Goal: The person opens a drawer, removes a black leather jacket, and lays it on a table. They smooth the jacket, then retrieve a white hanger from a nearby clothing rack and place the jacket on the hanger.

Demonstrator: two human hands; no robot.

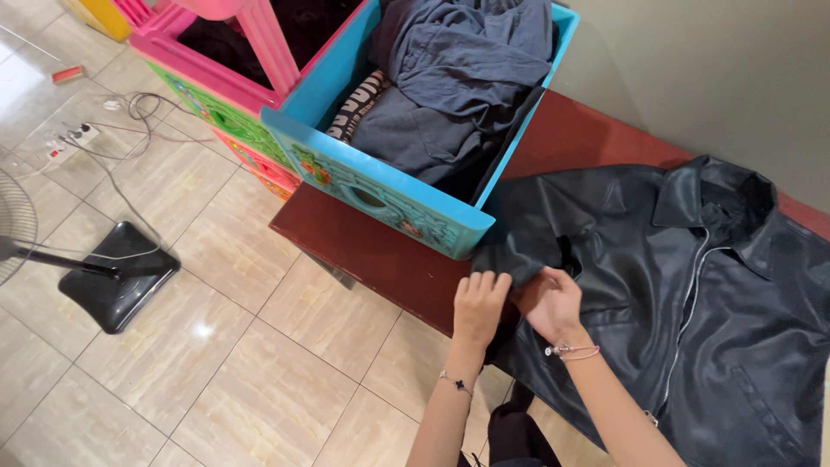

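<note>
Two bare forearms, each with a bracelet at the wrist, reach up from the lower edge toward a black leather jacket (683, 285) spread flat, zip closed, over the right part of a dark red bench (363, 251). The left hand (480, 304) curls its fingers (484, 281) over the end of the jacket's sleeve near the bench's front edge, gripping the fold. The right hand (553, 303) lies just beside it, fingers (562, 278) bent and pinching the same sleeve. A blue plastic drawer (380, 186) filled with folded grey clothes (458, 78) sits at the bench's left corner. A fan stand (117, 272) rests on the tiled floor (259, 380).
</note>
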